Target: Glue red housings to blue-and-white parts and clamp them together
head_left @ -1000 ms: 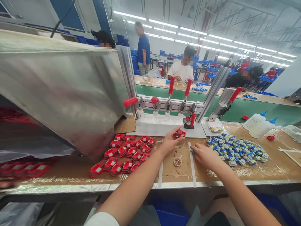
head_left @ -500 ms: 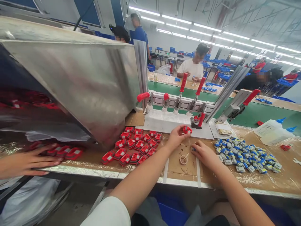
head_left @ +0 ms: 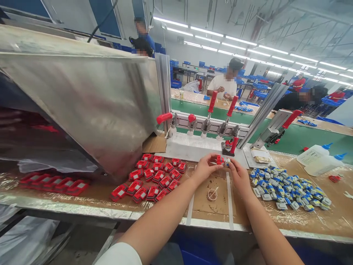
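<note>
My left hand pinches a small red plastic part above the bench. My right hand meets it from the right, fingers closed on a small blue-and-white piece pressed against the red part. Below the hands lies a brown card pad with a small round cap holding a stick. A batch of red parts lies to the left, a heap of blue-and-white pieces to the right.
A row of red-handled toggle clamps on a white fixture stands behind the hands. A slanted metal chute fills the left. More red parts lie at far left. Two glue bottles lie at right. People work beyond a green conveyor.
My right hand has lifted off the bench with a blue-and-white piece and joined the red part in my left hand. Another person's hand at the far left has gone.
</note>
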